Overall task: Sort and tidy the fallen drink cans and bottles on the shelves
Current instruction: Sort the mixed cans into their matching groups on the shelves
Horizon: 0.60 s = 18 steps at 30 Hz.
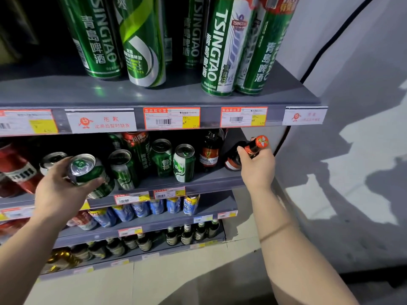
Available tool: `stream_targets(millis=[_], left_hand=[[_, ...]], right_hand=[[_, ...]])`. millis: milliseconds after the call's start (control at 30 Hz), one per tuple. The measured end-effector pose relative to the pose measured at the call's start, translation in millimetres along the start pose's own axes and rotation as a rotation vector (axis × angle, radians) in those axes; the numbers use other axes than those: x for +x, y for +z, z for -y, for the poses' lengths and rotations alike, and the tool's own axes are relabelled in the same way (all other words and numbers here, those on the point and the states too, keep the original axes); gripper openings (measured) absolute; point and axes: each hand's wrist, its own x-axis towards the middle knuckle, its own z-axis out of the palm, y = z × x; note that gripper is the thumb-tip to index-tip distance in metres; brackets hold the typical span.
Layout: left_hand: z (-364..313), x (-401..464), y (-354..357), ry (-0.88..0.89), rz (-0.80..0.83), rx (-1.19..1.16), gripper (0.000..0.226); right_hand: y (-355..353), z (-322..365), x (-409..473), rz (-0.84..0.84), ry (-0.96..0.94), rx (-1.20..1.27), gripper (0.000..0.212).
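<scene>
Two bare forearms reach in from the bottom edge, each ending in a bare hand. No sleeves show anywhere along their visible length — both arms are uncovered from the lower edge up to the wrist. The left hand (62, 190) carries no ring, watch or glove that can be seen; its wrist is plain too. The right hand (257, 166) is likewise ungloved and ringless on the side that shows. Some way below the right hand, partway down that forearm, a thin dark band (276, 231) circles the arm — narrow, like a hair tie or slim cord. Fingernails are too small to make out.
</scene>
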Motion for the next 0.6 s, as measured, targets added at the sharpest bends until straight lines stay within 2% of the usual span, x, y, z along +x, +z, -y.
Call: stream_targets(millis=[133, 333, 467, 600], left_hand=[[-6.8, -1.5, 0.9, -0.031, -0.015, -0.005, 0.083], [-12.6, -5.0, -3.2, -0.027, -0.015, 0.012, 0.084], [-17.5, -8.6, -9.5, -0.034, -0.004, 0.023, 0.084], [-22.2, -10.9, -15.1, -0.033, 0.016, -0.011, 0.083]], right_hand=[[0.1, 14.0, 21.7, 0.036, -0.004, -0.007, 0.034], [14.7, 23.1, 50.9, 0.07, 0.108, 0.059, 0.041], [31.0, 20.5, 58.6, 0.053, 0.021, 0.173, 0.034], [41.7, 14.0, 59.0, 0.007, -0.003, 0.138, 0.037]])
